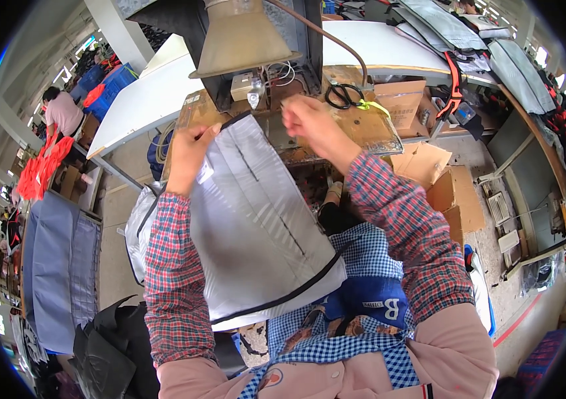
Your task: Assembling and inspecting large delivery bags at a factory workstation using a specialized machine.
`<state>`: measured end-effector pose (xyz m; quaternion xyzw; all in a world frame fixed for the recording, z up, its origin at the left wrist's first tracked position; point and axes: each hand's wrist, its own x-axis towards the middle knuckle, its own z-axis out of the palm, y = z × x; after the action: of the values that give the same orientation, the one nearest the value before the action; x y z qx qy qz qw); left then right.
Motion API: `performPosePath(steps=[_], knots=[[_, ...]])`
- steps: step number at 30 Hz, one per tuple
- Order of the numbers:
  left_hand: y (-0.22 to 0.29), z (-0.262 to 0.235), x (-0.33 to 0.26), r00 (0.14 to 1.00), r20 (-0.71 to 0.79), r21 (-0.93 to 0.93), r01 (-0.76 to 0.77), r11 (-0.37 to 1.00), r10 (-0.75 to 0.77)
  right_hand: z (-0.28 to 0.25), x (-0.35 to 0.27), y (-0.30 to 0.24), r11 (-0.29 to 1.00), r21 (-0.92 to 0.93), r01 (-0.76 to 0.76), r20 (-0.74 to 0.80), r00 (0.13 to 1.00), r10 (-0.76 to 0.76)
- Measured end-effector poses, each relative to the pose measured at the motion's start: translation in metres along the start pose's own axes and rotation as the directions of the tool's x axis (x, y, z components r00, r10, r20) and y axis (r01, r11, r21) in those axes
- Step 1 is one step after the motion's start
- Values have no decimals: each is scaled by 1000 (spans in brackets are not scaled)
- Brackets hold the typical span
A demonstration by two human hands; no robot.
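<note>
- Over my lap, I see the grey quilted fabric panel with black piping along its edge (256,226), raised and tilted, its top end reaching the sewing machine.
- My left hand (188,156) has its fingers closed on the panel's upper left corner.
- My right hand (315,125) hovers just past the panel's top right edge; it is blurred, so I cannot tell how far its fingers are open or whether they hold anything.
- Behind the hands stands the dark sewing machine with a tan metal lamp shade (243,40), on a clear plastic plate (376,133).
- Black-handled scissors (344,95) lie on that plate, near the right hand.
- Brown cardboard boxes (452,193) crowd the right side.
- A white tabletop (156,93) stretches behind the machine.
- Stacked blue-grey fabric panels (57,266) lie at my left.
</note>
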<state>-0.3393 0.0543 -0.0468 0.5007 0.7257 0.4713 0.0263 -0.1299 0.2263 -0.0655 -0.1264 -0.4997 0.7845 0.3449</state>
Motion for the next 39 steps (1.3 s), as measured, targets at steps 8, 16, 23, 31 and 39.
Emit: performPosePath(steps=[8,16,23,31,39], knots=[[28,-39,-89,989,96,-89,117,989,-109,49,-149,-25,-405,-211,890,967,249,44],[93,-81,-226,960,281,193,-33,981,-23,119,-180,40,-53,-171,984,984,168,-57],[163,-136,-353,976,208,371,-22,928,-60,158,-178,24,59,-499,864,851,502,-152],[125,-160,-318,404,-790,560,167,812,462,209,-207,-16,212,-548,810,779,586,-225],[158,-129,-142,970,-178,413,-78,907,164,121,-196,-14,470,-806,359,428,903,44]])
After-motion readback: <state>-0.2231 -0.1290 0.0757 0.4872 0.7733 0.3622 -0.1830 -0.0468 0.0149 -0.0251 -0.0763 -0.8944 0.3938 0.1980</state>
